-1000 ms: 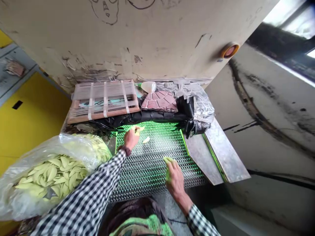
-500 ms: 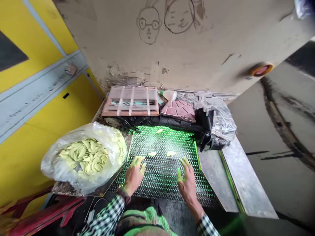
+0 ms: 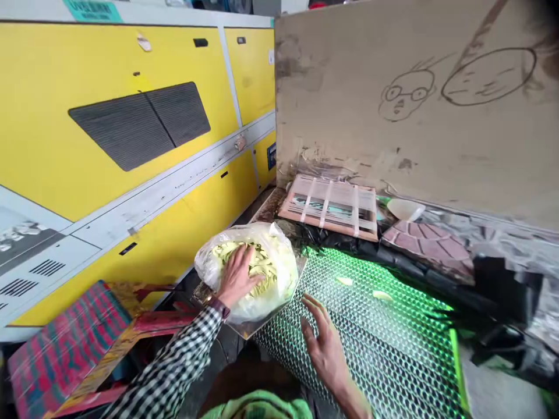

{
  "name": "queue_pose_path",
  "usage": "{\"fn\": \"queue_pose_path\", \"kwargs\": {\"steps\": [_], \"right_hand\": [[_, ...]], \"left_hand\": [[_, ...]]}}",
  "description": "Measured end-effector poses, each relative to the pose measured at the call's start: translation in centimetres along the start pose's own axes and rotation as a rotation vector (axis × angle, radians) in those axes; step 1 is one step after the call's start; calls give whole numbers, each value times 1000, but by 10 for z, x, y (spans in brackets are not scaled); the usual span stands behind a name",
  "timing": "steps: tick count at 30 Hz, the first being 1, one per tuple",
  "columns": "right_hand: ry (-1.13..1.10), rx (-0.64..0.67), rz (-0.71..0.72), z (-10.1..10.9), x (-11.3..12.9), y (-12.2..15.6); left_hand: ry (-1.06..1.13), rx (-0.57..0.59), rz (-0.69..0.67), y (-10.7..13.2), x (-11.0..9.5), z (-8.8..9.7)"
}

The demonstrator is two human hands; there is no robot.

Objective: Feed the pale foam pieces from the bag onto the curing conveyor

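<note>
My left hand (image 3: 238,278) lies over a clear plastic bag (image 3: 285,273) filled with pale yellow-green crescent-shaped pieces (image 3: 264,263). Its fingers are stretched out and touch the top pieces; the fingertips are partly lost among them. Over the near left part of a metal mesh conveyor belt (image 3: 371,337), my right hand (image 3: 323,343) hovers with its fingers apart and nothing in them. Two loose crescent pieces rest on the green-lit mesh farther back, one piece (image 3: 344,281) to the left and another piece (image 3: 382,295) to its right.
A tan panel with drawn faces (image 3: 340,105) rises behind the belt. Along its foot lie a taped wooden frame (image 3: 329,206), a white scoop-like object (image 3: 405,209) and a pinkish slab (image 3: 428,241). Yellow cabinets (image 3: 174,221) stand left, with a plaid-covered seat (image 3: 70,349) below.
The view has turned left. My left hand has moved from above the belt to the pieces in the bag. My right hand stays over the belt, now nearer its left side.
</note>
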State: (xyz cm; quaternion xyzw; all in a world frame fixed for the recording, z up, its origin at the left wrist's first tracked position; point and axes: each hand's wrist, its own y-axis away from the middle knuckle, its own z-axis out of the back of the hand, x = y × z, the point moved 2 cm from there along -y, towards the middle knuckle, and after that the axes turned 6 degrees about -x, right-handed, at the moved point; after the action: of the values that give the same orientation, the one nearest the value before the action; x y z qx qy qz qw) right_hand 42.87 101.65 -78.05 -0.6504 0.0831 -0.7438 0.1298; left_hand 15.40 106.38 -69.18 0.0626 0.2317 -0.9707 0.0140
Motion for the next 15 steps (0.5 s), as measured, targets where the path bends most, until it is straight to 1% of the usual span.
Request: {"fn": "queue_pose_path", "kwargs": {"steps": [2,5,8,11,15], "right_hand": [[-27,3,-13,-18,12,-8],[-45,-36,-40,-38,21,-12],[-42,-62,-53,-51,27,-11],[-11,-78,-58,-60,32,-12],[18,-110,-67,-68,39,-16]], "left_hand": [[-77,78,-41,-14,4,-15],[-141,125,-73,-25,8,-21],[-146,164,-152,-34,17,-17],[-97,199,-235,-44,28,-11],[-27,258,-261,-50,35,-3]]}}
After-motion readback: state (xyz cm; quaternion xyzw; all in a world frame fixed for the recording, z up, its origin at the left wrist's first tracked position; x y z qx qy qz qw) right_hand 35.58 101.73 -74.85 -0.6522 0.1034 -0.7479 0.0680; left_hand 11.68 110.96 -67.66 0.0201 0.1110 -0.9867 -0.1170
